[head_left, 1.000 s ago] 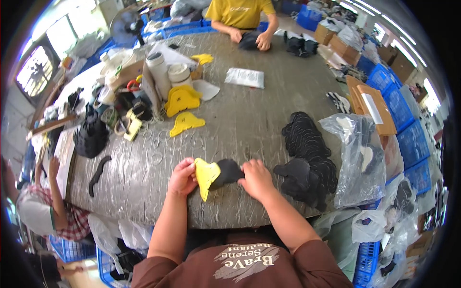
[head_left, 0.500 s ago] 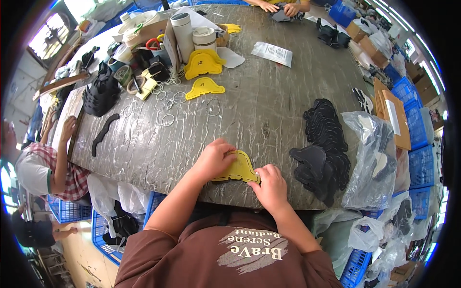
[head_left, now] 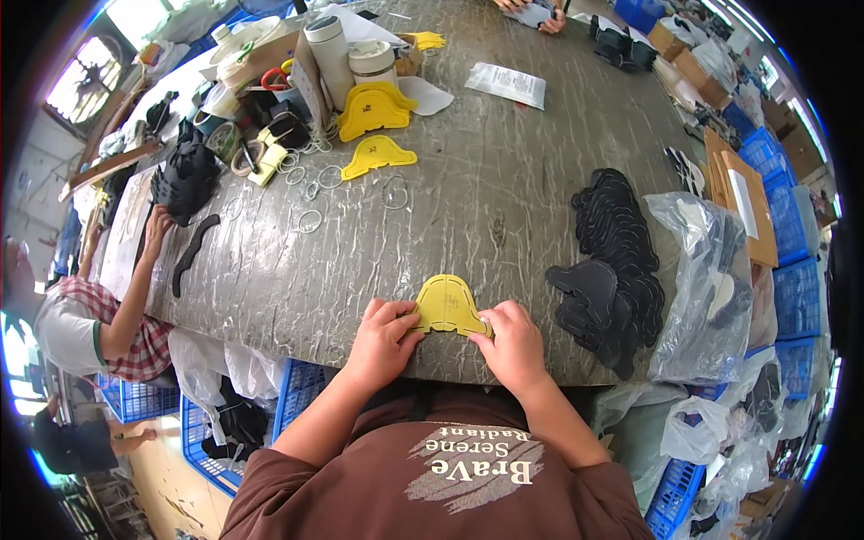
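Grey, streaked worktop (head_left: 504,180) filling most of the frame, cluttered along its upper left edge. Low at centre, near the front edge — a flat yellow template (head_left: 447,304) lying on the surface, pinned from both sides. Left hand (head_left: 382,340) curled at its left corner, fingers pressing the edge; right hand (head_left: 513,346) likewise closed on the right corner, thumb on top. Right of centre, a fanned pile of black cut pieces (head_left: 612,261), just beside a clear plastic bag (head_left: 711,288) at the right edge. Upper centre: two more yellow templates (head_left: 376,126), a white cylinder (head_left: 329,49) and scattered thin rings (head_left: 310,220). Further up, a printed white packet (head_left: 506,85). At the left of the frame, another person's arm (head_left: 135,288) reaching onto the worktop near a long black strip (head_left: 193,252).
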{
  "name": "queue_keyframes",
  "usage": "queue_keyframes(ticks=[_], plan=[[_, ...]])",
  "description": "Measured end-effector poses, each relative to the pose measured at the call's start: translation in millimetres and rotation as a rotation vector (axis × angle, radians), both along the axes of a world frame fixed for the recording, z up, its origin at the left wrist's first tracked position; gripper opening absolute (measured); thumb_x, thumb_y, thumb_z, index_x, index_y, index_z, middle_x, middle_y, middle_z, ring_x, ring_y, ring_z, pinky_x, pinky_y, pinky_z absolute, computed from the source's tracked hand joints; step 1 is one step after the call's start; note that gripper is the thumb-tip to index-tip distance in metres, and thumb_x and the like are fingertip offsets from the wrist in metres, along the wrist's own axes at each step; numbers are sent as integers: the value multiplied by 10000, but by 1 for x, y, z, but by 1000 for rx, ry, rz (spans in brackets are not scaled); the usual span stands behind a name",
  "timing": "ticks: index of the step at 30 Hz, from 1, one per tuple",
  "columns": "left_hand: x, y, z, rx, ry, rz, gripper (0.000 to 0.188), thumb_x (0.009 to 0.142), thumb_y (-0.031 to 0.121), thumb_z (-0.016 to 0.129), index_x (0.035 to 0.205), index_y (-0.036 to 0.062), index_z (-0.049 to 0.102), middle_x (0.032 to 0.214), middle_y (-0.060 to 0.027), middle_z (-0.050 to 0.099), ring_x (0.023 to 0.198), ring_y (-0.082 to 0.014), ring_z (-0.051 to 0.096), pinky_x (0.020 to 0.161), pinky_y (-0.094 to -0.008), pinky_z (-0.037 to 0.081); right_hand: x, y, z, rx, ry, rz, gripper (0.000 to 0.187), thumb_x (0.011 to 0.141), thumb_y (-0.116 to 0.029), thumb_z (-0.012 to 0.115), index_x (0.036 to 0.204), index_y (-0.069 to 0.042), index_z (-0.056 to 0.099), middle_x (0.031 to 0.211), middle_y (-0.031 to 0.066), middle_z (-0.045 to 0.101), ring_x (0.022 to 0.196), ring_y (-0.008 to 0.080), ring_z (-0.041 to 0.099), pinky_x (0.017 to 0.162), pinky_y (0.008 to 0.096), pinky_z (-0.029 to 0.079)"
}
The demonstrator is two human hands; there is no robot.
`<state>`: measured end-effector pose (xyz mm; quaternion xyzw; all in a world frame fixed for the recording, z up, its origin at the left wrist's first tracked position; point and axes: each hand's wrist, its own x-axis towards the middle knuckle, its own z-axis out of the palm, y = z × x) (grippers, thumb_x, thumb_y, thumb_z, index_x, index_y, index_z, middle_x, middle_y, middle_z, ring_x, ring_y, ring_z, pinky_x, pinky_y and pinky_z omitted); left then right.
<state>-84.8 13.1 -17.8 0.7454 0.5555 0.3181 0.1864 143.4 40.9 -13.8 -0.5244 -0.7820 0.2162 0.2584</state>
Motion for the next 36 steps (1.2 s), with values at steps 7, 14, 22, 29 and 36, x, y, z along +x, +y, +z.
queue_keyframes(ticks=[7, 14, 22, 29, 36], plan=[[5, -4, 3, 45, 59, 23, 244, 718, 46, 752, 951, 7, 688, 1060, -112, 633, 926, -317, 562, 826, -394, 479, 1, -2, -2, 10, 19, -1, 327, 676, -132, 802, 956, -49, 657, 915, 84, 582, 866, 290, 594, 733, 391, 496], [9, -8, 0, 79, 111, 47, 228, 725, 49, 749, 945, 20, 696, 1066, -110, 633, 920, -316, 570, 807, -398, 488, 2, -2, -4, 33, 21, 15, 331, 678, -128, 799, 965, -55, 650, 914, 80, 577, 864, 285, 591, 726, 390, 495], [10, -8, 0, 110, 115, 60, 229, 724, 40, 745, 946, 23, 695, 1067, -110, 631, 925, -313, 566, 812, -398, 488, 0, -2, -1, 39, 22, 24, 331, 682, -112, 794, 976, -63, 651, 916, 70, 570, 863, 274, 592, 721, 391, 499], [11, -10, 1, 126, 120, 68, 214, 732, 32, 734, 942, 24, 692, 1058, -112, 627, 928, -316, 562, 818, -404, 481, 1, -2, -1, 49, 22, 33, 333, 682, -105, 793, 979, -56, 652, 913, 73, 566, 854, 275, 594, 706, 389, 501], [12, -11, 0, 118, 141, 63, 196, 745, 38, 724, 937, 29, 687, 1072, -110, 616, 931, -315, 556, 820, -406, 476, 1, -2, -2, 59, 31, 30, 328, 678, -110, 796, 968, -53, 655, 913, 74, 567, 849, 275, 595, 704, 391, 500]])
